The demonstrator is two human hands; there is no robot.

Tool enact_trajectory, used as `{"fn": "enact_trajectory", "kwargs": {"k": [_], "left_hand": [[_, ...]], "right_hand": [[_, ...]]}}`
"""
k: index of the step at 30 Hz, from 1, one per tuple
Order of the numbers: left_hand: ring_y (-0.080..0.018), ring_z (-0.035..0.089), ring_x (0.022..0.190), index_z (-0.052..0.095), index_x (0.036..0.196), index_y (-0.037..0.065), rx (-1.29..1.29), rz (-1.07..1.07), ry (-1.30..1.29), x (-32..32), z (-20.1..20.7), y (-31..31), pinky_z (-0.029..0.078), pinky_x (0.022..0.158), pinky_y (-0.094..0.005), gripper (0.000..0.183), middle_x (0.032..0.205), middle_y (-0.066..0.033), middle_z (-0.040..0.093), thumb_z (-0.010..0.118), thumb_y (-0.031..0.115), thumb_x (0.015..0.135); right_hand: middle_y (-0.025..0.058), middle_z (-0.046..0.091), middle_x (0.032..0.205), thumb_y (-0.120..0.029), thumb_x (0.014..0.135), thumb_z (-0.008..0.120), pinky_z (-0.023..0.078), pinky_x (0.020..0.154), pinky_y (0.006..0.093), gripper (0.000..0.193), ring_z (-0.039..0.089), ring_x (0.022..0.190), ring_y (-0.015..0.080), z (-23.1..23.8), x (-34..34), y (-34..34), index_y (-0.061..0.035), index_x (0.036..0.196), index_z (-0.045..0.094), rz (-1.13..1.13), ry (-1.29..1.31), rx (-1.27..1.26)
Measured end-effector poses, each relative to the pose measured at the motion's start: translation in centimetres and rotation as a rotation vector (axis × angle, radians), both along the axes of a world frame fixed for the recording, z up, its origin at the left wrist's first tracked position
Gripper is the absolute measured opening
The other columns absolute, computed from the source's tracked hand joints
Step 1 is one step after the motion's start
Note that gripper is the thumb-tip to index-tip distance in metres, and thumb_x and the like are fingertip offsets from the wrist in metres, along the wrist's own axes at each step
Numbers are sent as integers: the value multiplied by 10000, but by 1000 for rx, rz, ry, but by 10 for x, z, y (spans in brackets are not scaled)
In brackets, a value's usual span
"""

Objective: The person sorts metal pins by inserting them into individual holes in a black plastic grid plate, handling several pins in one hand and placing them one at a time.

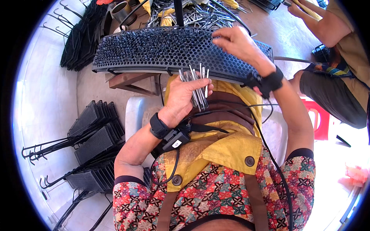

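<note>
A bundle of thin, flat metal strips [197,90] stands roughly upright in my left hand [180,96], which is closed round it just in front of the rack. The strips are silvery, and a few stick up higher than the others. The black perforated metal rack [189,57] lies across in front of me; dark small ends fill many of its holes on the left and middle, while the holes toward the right show bare. Above the rack's right part hovers my right hand [241,44], its fingers curled together; whatever they pinch, if anything, is too small to make out.
Behind the rack lies a heap of loose metal strips [200,17], near a metal cup [121,10]. Stacked black mesh racks [94,138] with long hooks stand at the left. Another person's arm [322,29] and knee are at the right, near a red stool [319,121]. Cables hang by my wrists.
</note>
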State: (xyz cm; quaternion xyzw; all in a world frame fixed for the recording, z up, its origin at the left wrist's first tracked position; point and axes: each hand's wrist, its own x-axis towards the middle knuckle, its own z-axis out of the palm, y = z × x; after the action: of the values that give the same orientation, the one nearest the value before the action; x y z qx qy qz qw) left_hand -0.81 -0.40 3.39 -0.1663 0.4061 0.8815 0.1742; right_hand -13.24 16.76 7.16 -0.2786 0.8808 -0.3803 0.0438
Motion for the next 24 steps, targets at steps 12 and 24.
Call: {"fn": "enact_trajectory", "kwargs": {"k": [12, 24], "left_hand": [[-203, 636, 697, 574, 934, 3, 3, -124, 87, -2, 4, -3, 543, 581, -301, 181, 822, -104, 629, 623, -31, 763], [-204, 640, 735, 571, 926, 5, 37, -107, 2, -2, 1, -6, 558, 633, -319, 138, 826, -116, 634, 618, 30, 799]], "right_hand": [[57, 614, 683, -3, 733, 640, 437, 479, 193, 139, 545, 543, 71, 1, 64, -10, 59, 853, 607, -18, -646, -443], [44, 595, 635, 1, 710, 645, 418, 471, 191, 91, 533, 520, 79, 5, 54, 4, 27, 789, 607, -113, -520, -604]]}}
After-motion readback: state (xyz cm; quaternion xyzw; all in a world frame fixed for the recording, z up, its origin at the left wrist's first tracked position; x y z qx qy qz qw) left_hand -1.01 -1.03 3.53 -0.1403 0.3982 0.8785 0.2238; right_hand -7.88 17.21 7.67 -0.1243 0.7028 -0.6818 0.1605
